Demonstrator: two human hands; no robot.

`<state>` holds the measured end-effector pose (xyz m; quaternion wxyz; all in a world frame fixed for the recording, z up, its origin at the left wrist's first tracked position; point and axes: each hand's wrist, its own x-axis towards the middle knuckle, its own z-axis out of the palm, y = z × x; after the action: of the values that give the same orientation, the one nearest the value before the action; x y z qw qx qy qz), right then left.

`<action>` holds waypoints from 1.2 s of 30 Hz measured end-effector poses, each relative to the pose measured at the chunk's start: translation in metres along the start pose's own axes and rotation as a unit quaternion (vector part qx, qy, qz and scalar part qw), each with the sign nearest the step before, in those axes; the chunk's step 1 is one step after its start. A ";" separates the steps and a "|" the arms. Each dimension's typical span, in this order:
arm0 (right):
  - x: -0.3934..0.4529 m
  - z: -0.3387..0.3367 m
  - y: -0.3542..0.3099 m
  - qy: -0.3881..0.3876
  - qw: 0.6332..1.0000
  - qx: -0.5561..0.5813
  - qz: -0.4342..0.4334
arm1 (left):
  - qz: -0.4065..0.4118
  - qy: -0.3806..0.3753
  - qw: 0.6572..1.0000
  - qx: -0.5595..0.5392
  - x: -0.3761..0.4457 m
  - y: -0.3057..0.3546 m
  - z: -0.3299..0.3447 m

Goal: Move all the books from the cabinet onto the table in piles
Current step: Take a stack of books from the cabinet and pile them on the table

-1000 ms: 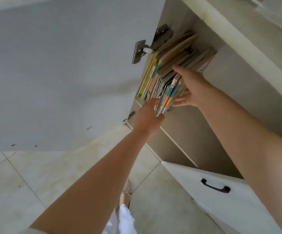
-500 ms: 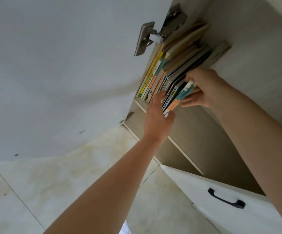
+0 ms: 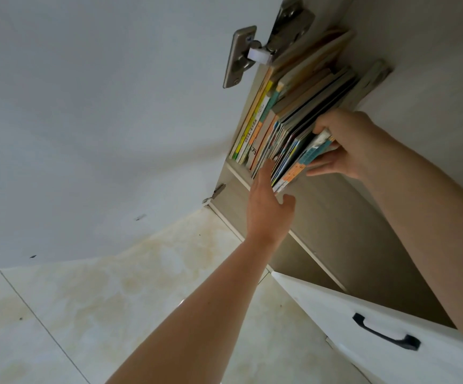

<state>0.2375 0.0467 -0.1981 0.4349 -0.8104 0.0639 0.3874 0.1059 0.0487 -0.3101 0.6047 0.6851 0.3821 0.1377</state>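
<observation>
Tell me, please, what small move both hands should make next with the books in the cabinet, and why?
Probably slide the gripped bundle out. The right hand already pinches the thin books at their outer side, and the left hand reaches their lower spines, fingers straight, ready to support them.

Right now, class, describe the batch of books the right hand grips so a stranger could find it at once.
Start at the open cabinet door with its metal hinge, then look along the shelf of upright books. The bundle of thin books is at the row's right end, pinched by the right hand; unlike its neighbours, it sticks out past the shelf edge, showing teal and orange spines.
</observation>
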 end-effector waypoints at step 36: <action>-0.016 -0.021 0.032 0.052 0.998 0.015 -0.035 | 0.142 0.079 0.980 0.117 0.036 -0.006 0.045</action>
<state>0.2243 0.0078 -0.2011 0.4565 -0.8246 0.0642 0.3279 0.1570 0.0414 -0.3360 0.4629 0.7850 0.3414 0.2303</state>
